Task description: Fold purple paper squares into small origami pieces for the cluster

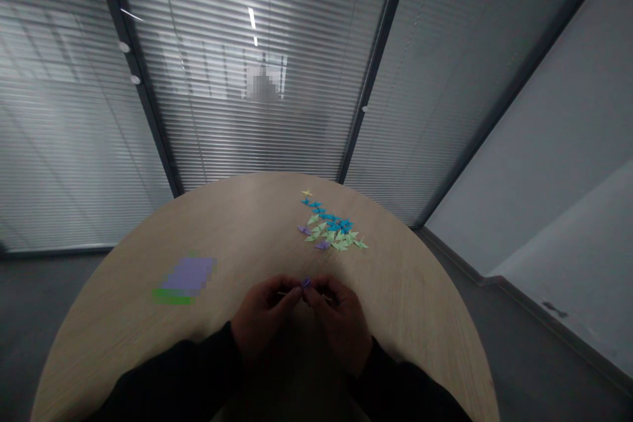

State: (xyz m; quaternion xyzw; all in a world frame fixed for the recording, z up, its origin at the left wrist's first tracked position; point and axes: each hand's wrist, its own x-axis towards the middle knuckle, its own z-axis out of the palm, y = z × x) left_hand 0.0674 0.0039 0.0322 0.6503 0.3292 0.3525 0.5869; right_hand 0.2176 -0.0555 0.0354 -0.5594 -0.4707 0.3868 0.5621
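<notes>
Between my fingertips is a small piece of folded purple paper (306, 283), mostly hidden by the fingers. My left hand (267, 313) pinches it from the left, thumb against the curled fingers. From the right, my right hand (341, 320) pinches the same paper, and the two hands nearly touch. Beyond them lies a cluster of folded paper figures with pointed tips: green ones (341, 237), blue ones (340, 224), two purple ones (322, 246) and one yellow one (307, 193) at the far end.
A stack of purple paper sheets (190, 275), with green showing at its near edge, lies to the left and is blurred out. Everything rests on a round wooden table (405, 303). Behind it stand glass panels with blinds (257, 138), and a white wall (539, 165) is at right.
</notes>
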